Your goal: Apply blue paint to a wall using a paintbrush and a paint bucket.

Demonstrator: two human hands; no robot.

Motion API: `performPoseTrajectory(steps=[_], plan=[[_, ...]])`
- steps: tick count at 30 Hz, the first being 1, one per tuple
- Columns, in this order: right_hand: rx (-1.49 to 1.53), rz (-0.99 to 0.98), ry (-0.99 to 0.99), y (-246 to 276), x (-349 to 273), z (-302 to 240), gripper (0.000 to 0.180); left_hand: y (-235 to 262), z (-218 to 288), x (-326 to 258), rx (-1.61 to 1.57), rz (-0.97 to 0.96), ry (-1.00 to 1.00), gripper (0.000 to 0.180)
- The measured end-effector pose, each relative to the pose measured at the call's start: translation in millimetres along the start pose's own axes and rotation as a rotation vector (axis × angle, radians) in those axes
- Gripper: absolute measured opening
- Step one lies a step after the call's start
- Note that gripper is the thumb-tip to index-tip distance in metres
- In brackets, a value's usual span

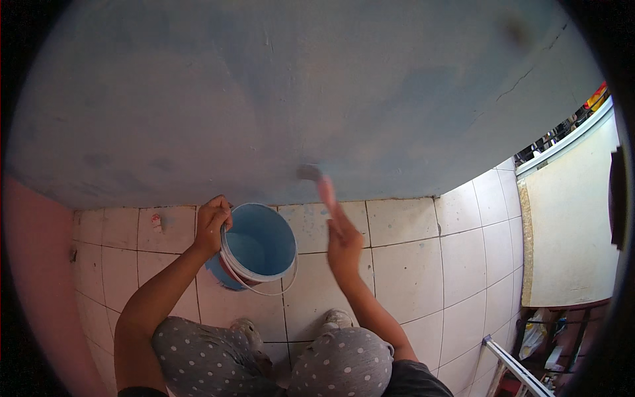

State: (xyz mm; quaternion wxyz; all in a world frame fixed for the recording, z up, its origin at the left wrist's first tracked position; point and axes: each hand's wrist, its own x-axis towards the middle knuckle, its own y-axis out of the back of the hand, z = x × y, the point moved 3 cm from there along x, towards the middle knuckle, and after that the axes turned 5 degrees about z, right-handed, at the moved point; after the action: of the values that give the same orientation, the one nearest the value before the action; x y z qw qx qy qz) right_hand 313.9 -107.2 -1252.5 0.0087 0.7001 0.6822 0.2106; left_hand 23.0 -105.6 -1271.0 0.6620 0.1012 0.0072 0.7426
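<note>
My left hand [213,223] is closed on the rim of a paint bucket [237,270], its fingers hooked over the edge. Blue paint [250,250] coats the bucket's inside, and its thin handle hangs down at the near side. In my right hand [344,246] is a paintbrush [327,193] with a pink handle, slightly smeared by motion. Its dark bristles touch or nearly touch the low part of the blue-grey wall [370,112], to the right of the bucket and above it in view.
White floor tiles [406,278] carry blue specks and a small red-marked spot. A pink wall [40,264] stands at the left. To the right are a cream panel [569,238], a metal rail [519,370] and a dark rack [562,344] with items. A crack runs up the wall's right side.
</note>
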Motion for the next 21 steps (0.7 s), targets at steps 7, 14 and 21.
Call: performPoseTrajectory(steps=[7,14,21], plan=[[-0.103,0.602,-0.048,41.8,-16.8,72.7,0.049,-0.2,-3.6,2.8,0.0,0.033,0.017,0.032],[-0.073,0.043,0.022,-34.5,-15.7,29.5,0.059,-21.9,-11.3,15.5,0.004,-0.003,-0.001,0.035],[0.02,0.029,0.14,30.0,-12.7,55.5,0.042,-20.5,-9.1,10.8,-0.067,0.011,0.055,0.026]])
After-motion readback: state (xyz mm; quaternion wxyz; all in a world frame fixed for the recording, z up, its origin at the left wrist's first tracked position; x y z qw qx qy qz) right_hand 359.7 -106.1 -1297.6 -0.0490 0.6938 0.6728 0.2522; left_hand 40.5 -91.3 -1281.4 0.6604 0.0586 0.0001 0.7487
